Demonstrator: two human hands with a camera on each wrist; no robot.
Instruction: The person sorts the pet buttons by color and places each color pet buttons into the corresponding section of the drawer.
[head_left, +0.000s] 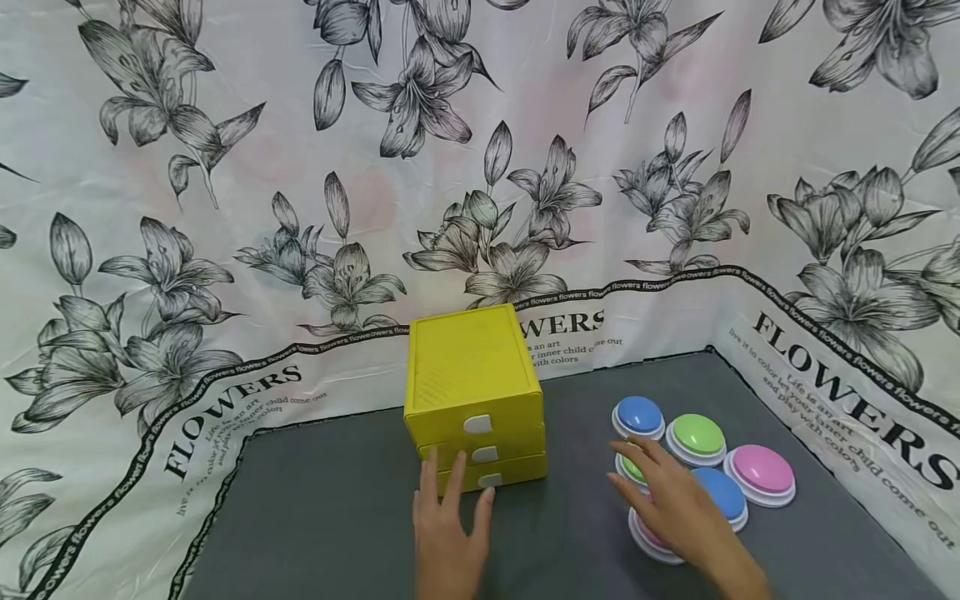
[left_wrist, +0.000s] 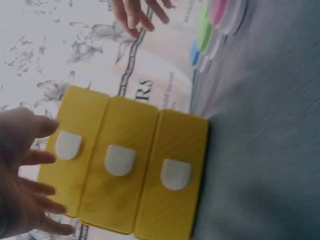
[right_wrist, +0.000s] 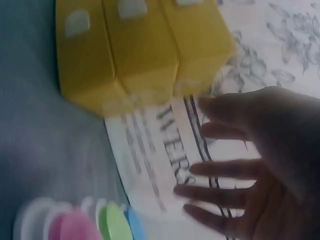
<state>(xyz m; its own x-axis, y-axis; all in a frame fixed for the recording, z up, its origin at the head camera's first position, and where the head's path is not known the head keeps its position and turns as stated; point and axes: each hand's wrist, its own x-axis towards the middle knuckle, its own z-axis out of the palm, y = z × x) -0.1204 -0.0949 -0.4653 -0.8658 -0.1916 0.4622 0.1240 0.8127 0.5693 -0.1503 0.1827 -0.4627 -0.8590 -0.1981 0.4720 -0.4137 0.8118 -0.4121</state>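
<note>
A yellow three-drawer box (head_left: 468, 362) stands at the back of the dark table, with a white tab on each drawer front. My left hand (head_left: 448, 537) is raised before those drawers, fingers spread and holding nothing; in the left wrist view its fingers lie beside the tab (left_wrist: 68, 145) of one end drawer. Over a group of round dome-topped buttons on white bases hovers my right hand (head_left: 678, 504), its fingers extended and nothing in them. Around it are a blue button (head_left: 640, 413), a green button (head_left: 699, 434) and a pink button (head_left: 762, 469). The hand partly hides several others.
White cloth (head_left: 360, 183) with black flower drawings and lettering hangs behind the dark grey table (head_left: 322, 517) and along its sides. The box's back stands close to this cloth. The buttons sit close together on the table's right side.
</note>
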